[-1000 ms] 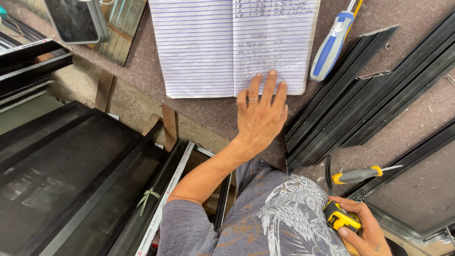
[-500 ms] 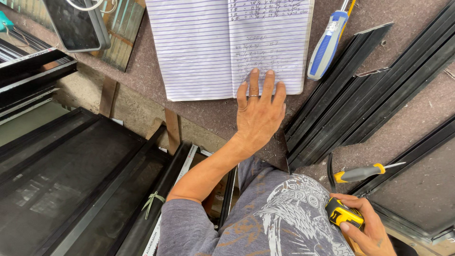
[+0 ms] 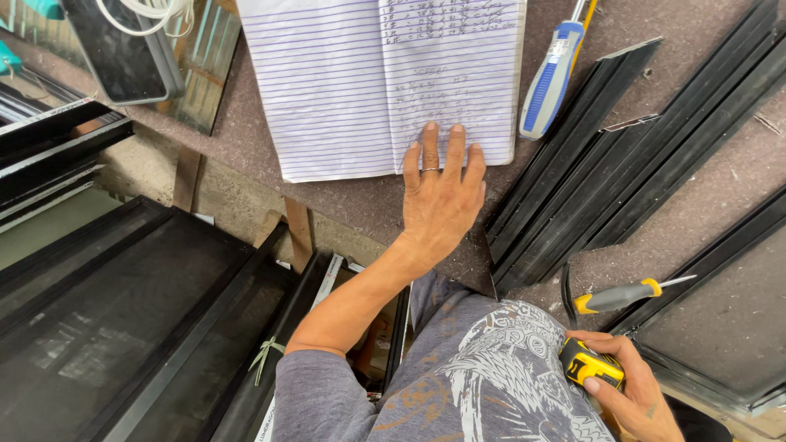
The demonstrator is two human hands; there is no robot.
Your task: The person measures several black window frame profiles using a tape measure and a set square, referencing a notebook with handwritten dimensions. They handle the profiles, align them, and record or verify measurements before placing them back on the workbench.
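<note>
At upper centre of the frame, on the tabletop (image 3: 720,221), lies the open notebook (image 3: 344,82); my left hand (image 3: 438,200) rests flat on its lower edge, fingers spread. Paper: light, limp, tears easily; I would lift by the spine. Right hand (image 3: 630,385), lower right, is clamped on a yellow tape measure (image 3: 589,366), mostly hidden.

blue-white screwdriver (image 3: 551,79); yellow-handled screwdriver (image 3: 620,295); black frame profiles (image 3: 622,164); phone (image 3: 123,49); dark screen panel (image 3: 106,327)
</note>
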